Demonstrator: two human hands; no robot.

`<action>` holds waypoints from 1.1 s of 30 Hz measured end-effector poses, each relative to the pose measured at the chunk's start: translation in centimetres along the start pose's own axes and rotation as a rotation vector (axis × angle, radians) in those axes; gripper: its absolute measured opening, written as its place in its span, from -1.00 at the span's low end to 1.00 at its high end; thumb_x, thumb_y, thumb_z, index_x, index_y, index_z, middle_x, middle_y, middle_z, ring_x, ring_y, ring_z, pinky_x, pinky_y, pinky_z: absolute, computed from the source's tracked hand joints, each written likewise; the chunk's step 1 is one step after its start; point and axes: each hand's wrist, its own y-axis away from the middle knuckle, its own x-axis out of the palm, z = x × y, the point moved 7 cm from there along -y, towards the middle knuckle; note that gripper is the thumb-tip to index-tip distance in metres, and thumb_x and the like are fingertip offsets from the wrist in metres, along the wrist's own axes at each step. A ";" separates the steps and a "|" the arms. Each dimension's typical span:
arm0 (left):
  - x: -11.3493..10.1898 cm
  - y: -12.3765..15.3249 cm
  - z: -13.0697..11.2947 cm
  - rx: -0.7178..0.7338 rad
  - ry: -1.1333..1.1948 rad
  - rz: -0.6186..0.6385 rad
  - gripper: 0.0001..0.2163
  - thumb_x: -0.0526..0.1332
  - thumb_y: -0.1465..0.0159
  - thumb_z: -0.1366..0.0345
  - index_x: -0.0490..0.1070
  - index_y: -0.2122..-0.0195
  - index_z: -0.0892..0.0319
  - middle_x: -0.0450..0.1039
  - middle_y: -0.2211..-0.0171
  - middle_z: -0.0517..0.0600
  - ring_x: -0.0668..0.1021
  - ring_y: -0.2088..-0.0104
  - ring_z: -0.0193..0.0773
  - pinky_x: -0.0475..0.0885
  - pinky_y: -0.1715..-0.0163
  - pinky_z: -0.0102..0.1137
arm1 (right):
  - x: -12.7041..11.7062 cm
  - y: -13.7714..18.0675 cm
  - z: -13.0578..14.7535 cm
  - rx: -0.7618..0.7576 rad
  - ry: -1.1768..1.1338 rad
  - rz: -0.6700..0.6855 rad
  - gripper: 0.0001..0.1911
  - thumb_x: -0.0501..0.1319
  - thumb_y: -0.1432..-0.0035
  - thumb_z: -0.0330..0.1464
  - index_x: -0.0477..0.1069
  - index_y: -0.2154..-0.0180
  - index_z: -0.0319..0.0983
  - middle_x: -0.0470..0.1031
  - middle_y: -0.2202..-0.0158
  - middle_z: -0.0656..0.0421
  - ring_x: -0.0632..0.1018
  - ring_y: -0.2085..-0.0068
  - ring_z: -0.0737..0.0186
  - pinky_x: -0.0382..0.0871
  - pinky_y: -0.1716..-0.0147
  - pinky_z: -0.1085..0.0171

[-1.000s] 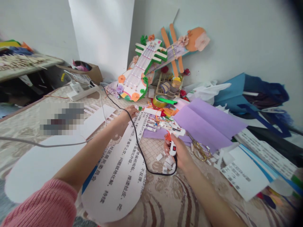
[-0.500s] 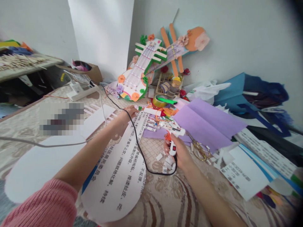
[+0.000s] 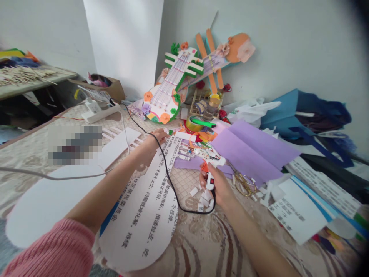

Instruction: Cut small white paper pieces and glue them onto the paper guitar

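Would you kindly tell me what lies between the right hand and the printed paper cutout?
In the head view, small white pieces lie on the patterned tablecloth there, and the black cord of the glue gun loops across it.

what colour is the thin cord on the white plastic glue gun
The thin cord is black, best seen in the head view.

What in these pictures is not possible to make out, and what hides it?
All in the head view:
White glue gun with orange trigger: handle partly covered by the right hand.
Left hand: palm hidden by its back; hold on the printed white paper cutout unclear.
Blocky grey patch: contents pixelated.
Pink ribbed sleeve: cut off by the lower-left corner.
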 end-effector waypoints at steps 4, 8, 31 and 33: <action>0.4 -0.3 0.5 -0.030 -0.009 -0.002 -0.79 0.19 -0.12 0.44 0.53 0.23 0.18 0.35 0.43 -0.04 0.42 0.37 -0.24 0.35 0.26 -0.34 | 0.0 0.0 -0.1 0.001 -0.005 0.009 -0.64 0.31 -0.05 -0.05 0.40 0.38 -0.22 0.29 0.65 0.32 0.29 0.68 0.44 0.20 0.71 0.41; 0.7 -0.5 1.0 -0.052 -0.010 -0.002 -0.79 0.21 -0.09 0.44 0.54 0.24 0.17 0.34 0.44 -0.06 0.42 0.38 -0.25 0.34 0.28 -0.35 | -0.1 -0.1 -0.2 0.002 -0.017 0.011 -0.65 0.30 -0.07 -0.06 0.40 0.38 -0.22 0.30 0.65 0.32 0.29 0.68 0.44 0.19 0.71 0.42; -0.1 0.2 0.0 -0.003 0.059 -0.023 -0.79 0.16 -0.18 0.42 0.53 0.21 0.15 0.38 0.38 -0.01 0.47 0.31 -0.21 0.37 0.20 -0.32 | 0.0 -0.1 -0.3 0.006 -0.022 0.008 -0.65 0.30 -0.08 -0.07 0.40 0.38 -0.23 0.30 0.66 0.32 0.29 0.69 0.46 0.19 0.72 0.44; -0.2 0.2 -0.2 0.008 0.071 -0.030 -0.79 0.15 -0.18 0.42 0.53 0.21 0.16 0.38 0.37 -0.01 0.47 0.31 -0.21 0.37 0.19 -0.31 | 0.0 -0.1 -0.3 0.003 -0.027 0.010 -0.65 0.30 -0.08 -0.07 0.40 0.38 -0.23 0.30 0.65 0.32 0.30 0.69 0.47 0.20 0.71 0.44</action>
